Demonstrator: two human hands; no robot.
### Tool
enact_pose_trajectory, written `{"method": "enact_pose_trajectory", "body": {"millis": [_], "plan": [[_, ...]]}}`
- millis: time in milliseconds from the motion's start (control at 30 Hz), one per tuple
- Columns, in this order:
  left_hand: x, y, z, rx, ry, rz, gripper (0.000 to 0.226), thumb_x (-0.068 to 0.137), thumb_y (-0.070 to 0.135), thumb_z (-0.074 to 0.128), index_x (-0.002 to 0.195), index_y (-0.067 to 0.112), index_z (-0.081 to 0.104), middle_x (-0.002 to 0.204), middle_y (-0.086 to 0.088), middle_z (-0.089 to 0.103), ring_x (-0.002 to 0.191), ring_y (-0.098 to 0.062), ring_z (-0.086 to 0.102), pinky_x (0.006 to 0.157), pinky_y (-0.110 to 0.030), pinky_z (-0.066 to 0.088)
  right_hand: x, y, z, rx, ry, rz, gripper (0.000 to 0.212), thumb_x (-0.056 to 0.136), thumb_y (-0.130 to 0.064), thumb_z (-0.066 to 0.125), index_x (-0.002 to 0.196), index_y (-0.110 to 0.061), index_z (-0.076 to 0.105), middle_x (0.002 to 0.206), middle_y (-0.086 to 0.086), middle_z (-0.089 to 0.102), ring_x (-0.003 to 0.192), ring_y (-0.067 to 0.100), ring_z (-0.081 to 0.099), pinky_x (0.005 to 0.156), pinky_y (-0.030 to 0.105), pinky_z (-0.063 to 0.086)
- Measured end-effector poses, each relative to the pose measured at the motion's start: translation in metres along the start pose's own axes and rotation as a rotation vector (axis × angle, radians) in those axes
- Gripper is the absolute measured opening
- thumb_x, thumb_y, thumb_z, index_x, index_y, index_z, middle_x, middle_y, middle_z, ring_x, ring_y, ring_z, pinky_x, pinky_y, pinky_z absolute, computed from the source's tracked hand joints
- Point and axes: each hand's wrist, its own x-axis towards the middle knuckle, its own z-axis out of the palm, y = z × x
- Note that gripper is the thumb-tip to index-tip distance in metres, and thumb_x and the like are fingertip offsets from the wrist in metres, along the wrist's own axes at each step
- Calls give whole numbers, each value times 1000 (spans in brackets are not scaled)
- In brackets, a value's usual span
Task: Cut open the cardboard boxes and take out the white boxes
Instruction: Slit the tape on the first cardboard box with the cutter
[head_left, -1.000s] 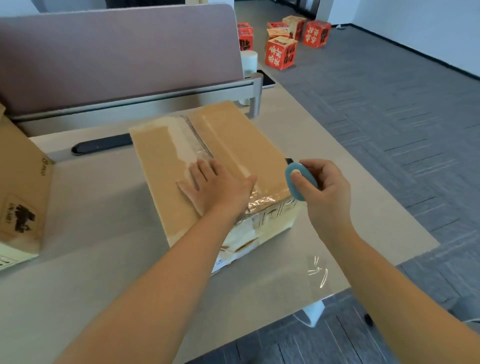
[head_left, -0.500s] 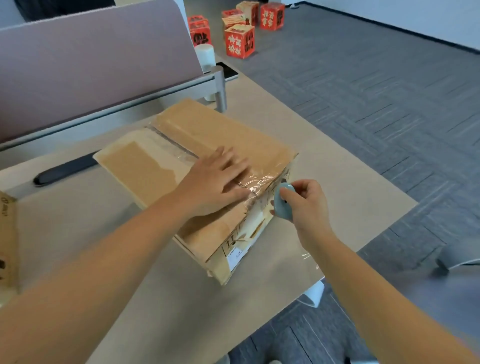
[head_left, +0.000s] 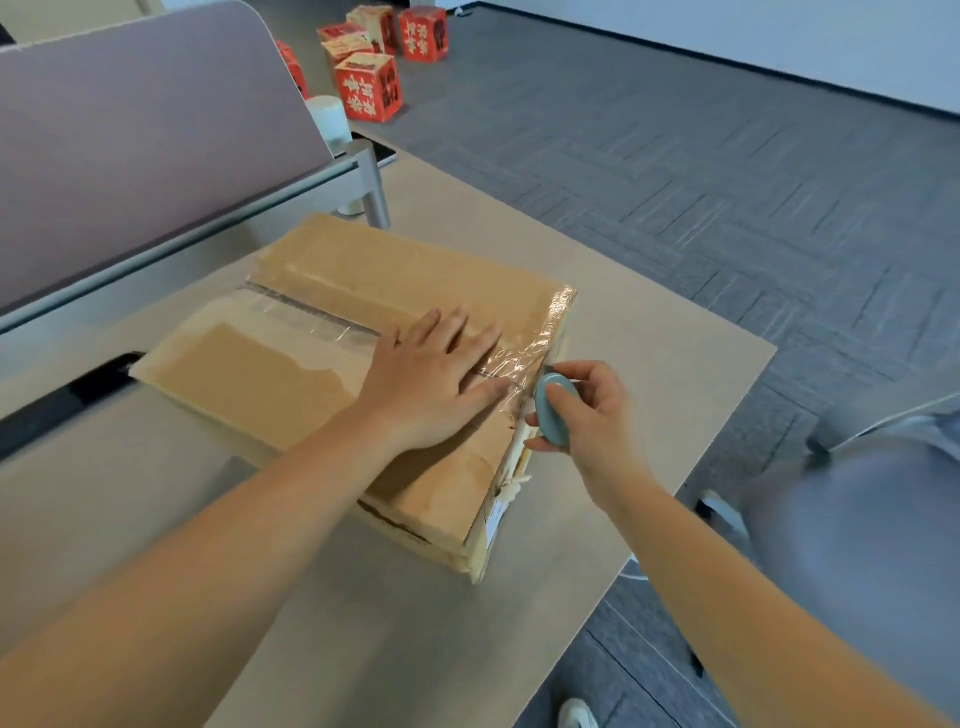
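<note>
Head cam showed a taped cardboard box lying flat on the desk, closed, w/ clear tape running along its centre seam and wrapping over the edge nearest the person's right side. All places below are given rel. to that box.

Left hand lay flat on the box top, fingers straight and spread, pressing down close to the taped right edge; it gripped nothing. Right hand sat just off that same edge, fingers and thumb curled round a small blue-grey oval cutter. Cutter's tip touched the tape where seam meets edge; blade itself too small to make out.

Change vs. a sec ago: then the cutter was held up in the air beside the box, away from the tape. Half a sec ago it had dropped to the box's side face. At this moment it was up against the top edge at the seam end, and the left hand had slid along the top toward that edge.

Judgement: bracing and lining-up looked done, so the tape cut was about to start or only just starting. Seam showed no open gap, flaps lay flat. No white boxes visible; presumably inside.

Beyond the box: grey partition, red printed cartons on the carpet.
</note>
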Motion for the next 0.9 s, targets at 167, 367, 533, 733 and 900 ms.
{"method": "enact_pose_trajectory", "body": {"millis": [167,367,533,733,900], "plan": [[1,-6,1,-11,22,45,63,89,62,22,147,40,6,157,3,1,144,-23,1,114,-41,5,-3,-2,3,-105,33,-24,19,92,-3,46,87,-22,49,83,-1,55,61,13,59,40,16,48],[1,-6,3,-66,65,47,64,89,63,25,146,40,10,157,3,4,144,-21,2,114,-42,4,-9,1,7,-144,90,-49,20,92,-3,45,87,-22,49,82,-3,54,61,11,56,40,14,47],[0,-4,3,-85,90,43,64,88,63,27,146,38,15,157,2,8,144,-22,3,115,-43,5,-6,-2,8,-263,96,-86,15,91,-3,46,93,-16,52,79,-3,54,59,13,55,39,14,44],[0,-2,4,-113,101,34,63,88,63,30,145,38,19,156,3,10,144,-22,4,115,-44,6,-6,-5,5,-322,72,-66,16,91,-6,47,89,-20,53,81,1,54,63,19,55,46,23,44],[0,-3,3,-106,107,31,64,88,62,29,146,37,18,156,2,11,143,-23,5,115,-45,7,-9,-4,5,-264,50,-34,20,92,-5,46,83,-21,53,76,5,54,54,18,52,39,18,40]]}}
